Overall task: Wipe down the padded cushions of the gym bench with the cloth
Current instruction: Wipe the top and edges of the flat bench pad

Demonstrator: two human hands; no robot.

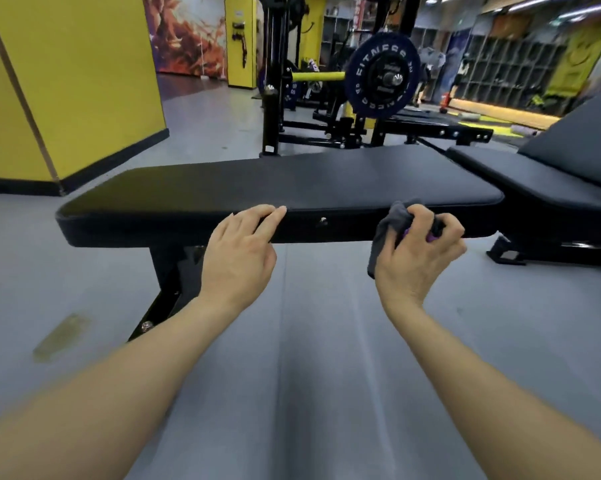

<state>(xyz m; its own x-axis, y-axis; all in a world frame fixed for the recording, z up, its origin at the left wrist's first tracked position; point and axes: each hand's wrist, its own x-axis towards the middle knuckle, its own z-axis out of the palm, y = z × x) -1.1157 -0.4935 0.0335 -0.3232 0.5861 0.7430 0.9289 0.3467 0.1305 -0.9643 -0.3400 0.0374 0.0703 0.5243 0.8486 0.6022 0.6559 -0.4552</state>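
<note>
A flat black padded bench cushion [257, 181] lies crosswise in front of me on a black steel leg. My left hand [238, 251] rests with straight fingers on the cushion's near edge, near its middle. My right hand [418, 252] grips a bunched grey and purple cloth [387, 226] against the near side of the cushion, toward its right end. Part of the cloth is hidden inside my fist.
A second black bench [541, 178] with a raised backrest stands to the right, close to the first. Behind stands a black rack [275, 98] with a barbell and a dark weight plate [382, 76]. A yellow wall [77, 81] is at left. Grey floor lies below me.
</note>
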